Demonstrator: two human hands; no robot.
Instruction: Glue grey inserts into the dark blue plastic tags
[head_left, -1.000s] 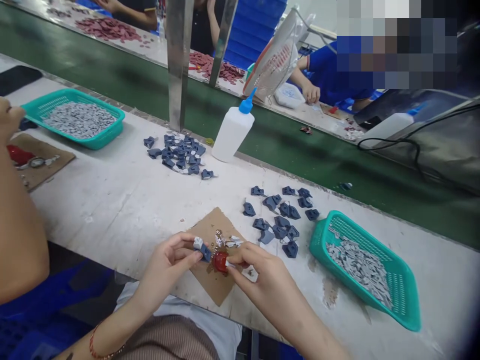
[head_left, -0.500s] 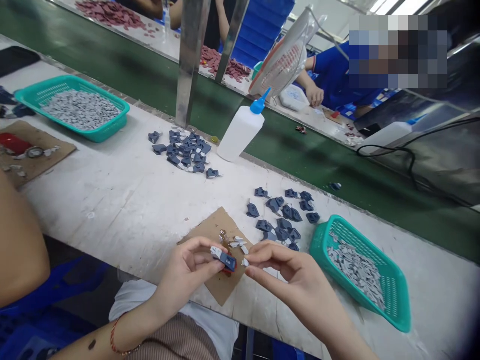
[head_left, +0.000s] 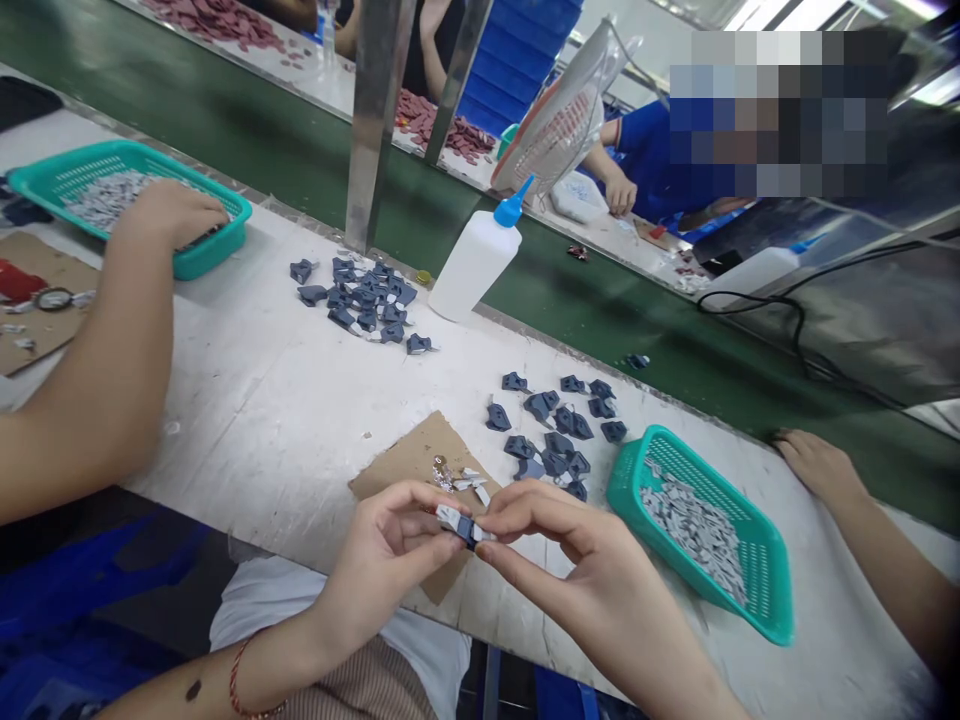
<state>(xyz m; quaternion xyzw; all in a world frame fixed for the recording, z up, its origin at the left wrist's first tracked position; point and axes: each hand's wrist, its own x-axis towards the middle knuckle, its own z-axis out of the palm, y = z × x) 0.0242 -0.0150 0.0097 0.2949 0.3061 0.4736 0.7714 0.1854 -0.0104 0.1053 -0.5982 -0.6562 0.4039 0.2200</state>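
Note:
My left hand (head_left: 401, 540) pinches a small dark-blue plastic part (head_left: 466, 532) that has a light grey piece on its left end. My right hand (head_left: 547, 535) is closed in a pinch on a small light grey plastic piece (head_left: 482, 534), held against the right end of the blue part. Both hands meet just above a square of brown cardboard (head_left: 401, 463). On the cardboard lie a few loose grey pieces (head_left: 471, 480) beside a shiny wet blob (head_left: 442, 472). The fingers partly hide the blue part.
A green basket (head_left: 780, 600) of grey pieces stands at right, near several loose blue parts (head_left: 559, 455). More blue parts (head_left: 367, 295) lie by a white glue bottle (head_left: 476, 262). Co-workers' hands are at the left basket (head_left: 214, 262), the right table edge and across the green strip (head_left: 285, 150).
My right hand has brought its grey piece left against the blue part. A co-worker's hand has entered the left basket, and another person's arm appears at right.

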